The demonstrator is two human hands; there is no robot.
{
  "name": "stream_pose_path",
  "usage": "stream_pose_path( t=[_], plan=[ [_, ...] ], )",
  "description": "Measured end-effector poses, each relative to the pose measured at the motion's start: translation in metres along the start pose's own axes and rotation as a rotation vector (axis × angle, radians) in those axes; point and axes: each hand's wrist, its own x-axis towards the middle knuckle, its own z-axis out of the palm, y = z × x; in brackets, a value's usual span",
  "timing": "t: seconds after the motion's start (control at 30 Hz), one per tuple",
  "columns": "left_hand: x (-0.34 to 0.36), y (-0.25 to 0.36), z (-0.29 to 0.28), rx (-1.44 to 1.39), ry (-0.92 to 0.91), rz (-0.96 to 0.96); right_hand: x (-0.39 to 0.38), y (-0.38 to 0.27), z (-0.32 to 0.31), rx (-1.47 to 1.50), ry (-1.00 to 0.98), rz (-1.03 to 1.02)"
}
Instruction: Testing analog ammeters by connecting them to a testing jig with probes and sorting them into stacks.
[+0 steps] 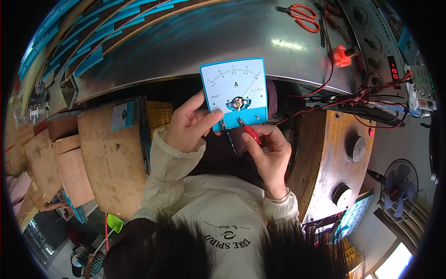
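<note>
The meter (234, 86), white-faced in a blue case, is up in the centre of the frame, off the bench (174, 44) and tilted back toward the wearer. Its needle seems to lie toward the right end of the scale. The left hand (189, 126) grips the lower left corner, thumb pressed on the front and the other fingers behind, mostly hidden from me. Just beside that thumb, a black clip (227, 135) hangs at the meter's lower edge. The right hand (269, 151) pinches a red clip (250, 132) between thumb and forefinger, its metal tip at the blue strip below the dial; whether it bites on anything there, I can't tell.

Red-handled scissors (306, 18) lie on the bench at the upper right, with a tester (375, 42) showing a lit red display farther toward the edge. Red and black wires (335, 98) run loosely below it. Right of the wearer stands a wooden box (337, 158) with two round metal knobs, a fan (398, 190) beyond it. Blue pieces (104, 32) fill racks at the upper left, and a second meter (123, 116) lies on a brown box (109, 162) at the left.
</note>
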Motion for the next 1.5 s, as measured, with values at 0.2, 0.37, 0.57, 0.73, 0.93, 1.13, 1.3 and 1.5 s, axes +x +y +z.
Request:
stream_pose_path(
  t=[0.2, 0.37, 0.57, 0.73, 0.93, 1.13, 1.3, 1.5],
  plan=[
    [0.002, 0.0, 0.008, 0.041, -0.034, -0.002, -0.004, -0.001, -0.009, -0.055, 0.02, -0.038],
    [0.001, 0.001, 0.024, 0.047, -0.009, -0.011, -0.007, -0.003, -0.02, -0.015, 0.038, -0.03],
    [0.01, -0.006, 0.056, 0.009, 0.045, 0.013, -0.006, -0.009, -0.046, -0.062, 0.068, -0.004],
    [0.017, -0.011, 0.08, 0.06, -0.007, 0.021, -0.008, -0.014, -0.076, -0.118, 0.087, -0.071],
    [0.02, -0.02, 0.106, 0.104, -0.039, -0.006, -0.018, -0.009, -0.102, -0.167, 0.1, -0.115],
    [0.021, -0.025, 0.126, 0.08, -0.077, -0.022, -0.028, -0.014, -0.123, -0.154, 0.095, -0.038],
    [0.023, -0.019, 0.134, 0.088, -0.106, -0.007, -0.027, -0.023, -0.129, -0.196, 0.12, -0.132],
    [0.015, -0.013, 0.111, 0.02, -0.08, 0.058, -0.022, -0.029, -0.105, -0.431, 0.14, -0.222]
  ],
)
